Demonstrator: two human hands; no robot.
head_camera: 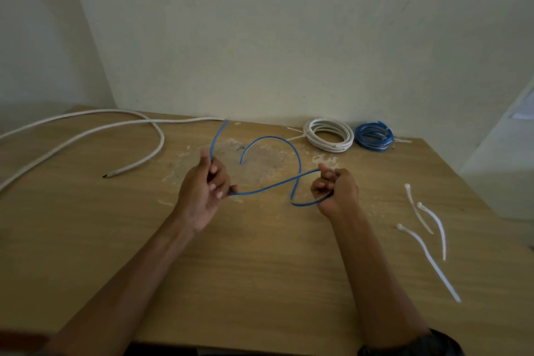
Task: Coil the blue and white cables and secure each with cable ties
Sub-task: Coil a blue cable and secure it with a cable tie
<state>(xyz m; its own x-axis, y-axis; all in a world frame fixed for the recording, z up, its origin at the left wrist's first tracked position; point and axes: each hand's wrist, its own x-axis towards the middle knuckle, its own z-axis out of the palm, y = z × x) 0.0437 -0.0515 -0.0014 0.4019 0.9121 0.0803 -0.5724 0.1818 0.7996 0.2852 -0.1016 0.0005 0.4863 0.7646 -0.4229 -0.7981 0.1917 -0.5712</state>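
text: none readable | labels: none | numbers: none

Loose blue cable (270,138): thin, uncoiled, held between the left hand (202,191) and the right hand (336,191); one end rose from the left hand's grip toward the far edge, while the other swept an arc and crossed itself into a single loop at the right hand.
Loose white cable (187,120): thicker, sprawled in long curves over the table's (260,283) far left (dark-tipped end pointing left).
White coil (326,145): wound flat, at the far edge.
Blue coil (359,136): smaller, just beside the white coil's right; a tie tail stuck out of each coil.
Cable ties (440,228): three white, loose, unfastened, on the table right of the right hand.
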